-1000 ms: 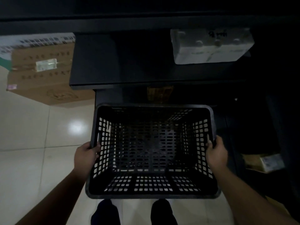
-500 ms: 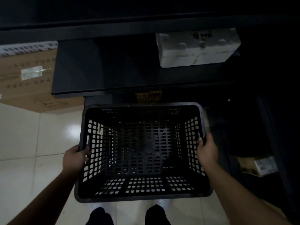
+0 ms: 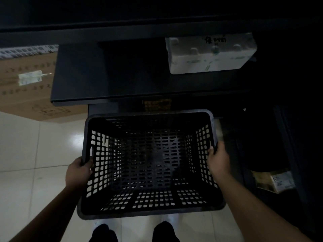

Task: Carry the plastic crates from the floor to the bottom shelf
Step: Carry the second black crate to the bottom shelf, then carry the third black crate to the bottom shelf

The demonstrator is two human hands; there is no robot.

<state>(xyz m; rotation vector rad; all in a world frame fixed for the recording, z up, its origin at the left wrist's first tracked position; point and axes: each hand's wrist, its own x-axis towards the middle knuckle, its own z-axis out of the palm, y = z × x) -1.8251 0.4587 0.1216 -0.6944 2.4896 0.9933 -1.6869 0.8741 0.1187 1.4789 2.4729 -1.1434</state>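
- My left hand (image 3: 79, 172) is curled around the left rim of the black plastic crate (image 3: 148, 206), fingers hooked over the edge just below its handle slot.
- My right hand (image 3: 219, 160) is clamped on the right rim, thumb inside, fingers outside.
- The crate hangs between my hands, above the pale tiled floor (image 3: 35, 154), open top facing me, nothing inside.
- Beyond my hands, a dark shelf (image 3: 104, 81) carries a white foam box (image 3: 209, 55).
- Left of my left hand, farther off, sits a cardboard box (image 3: 26, 95).
- My shoes (image 3: 103, 233) show below the crate.
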